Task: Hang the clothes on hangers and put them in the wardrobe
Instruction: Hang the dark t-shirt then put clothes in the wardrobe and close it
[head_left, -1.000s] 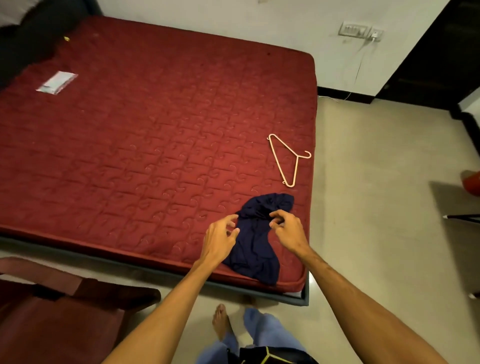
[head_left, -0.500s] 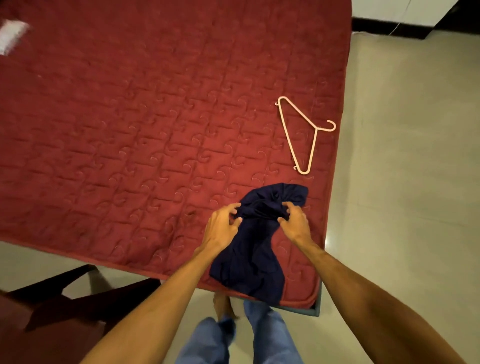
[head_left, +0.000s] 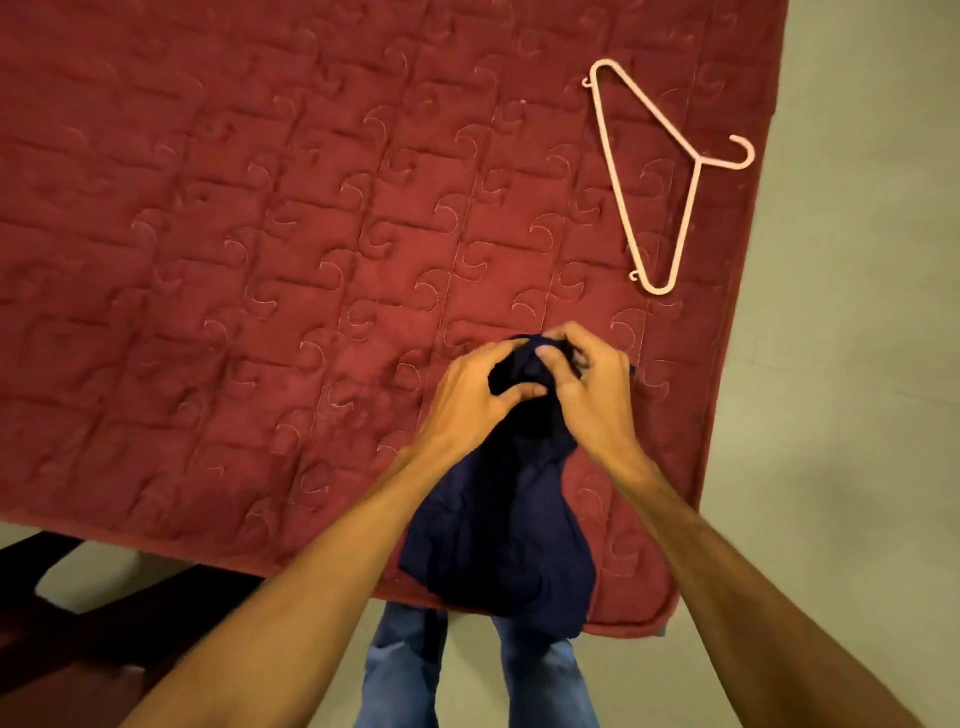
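- Dark wooden furniture (head_left: 78, 654) stood at the lower left, on the floor (head_left: 857, 415) beside the near edge of the bed.
- The bed (head_left: 260, 234), covered in red quilted fabric with a curl pattern, filled most of the view.
- The left hand (head_left: 467, 400) had its fingers curled round the bunched upper end of the navy garment (head_left: 498, 530), gripping it from the left side.
- The navy garment lay near the bed's near right corner. Its top was gathered between the two hands, its crumpled body trailed back toward the person between the forearms, and its lower end reached the near edge of the bed.
- The person's legs, in blue jeans (head_left: 400, 675), showed below that edge.
- The right hand (head_left: 597, 400) gripped the same bunched end from the right, fingers curled and thumb pressed on the cloth, touching the left hand.
- A pale plastic hanger (head_left: 698, 162) lay flat on the bed beyond and to the right of the hands, well apart from them and from the garment, its hook turned toward the bed's right edge.
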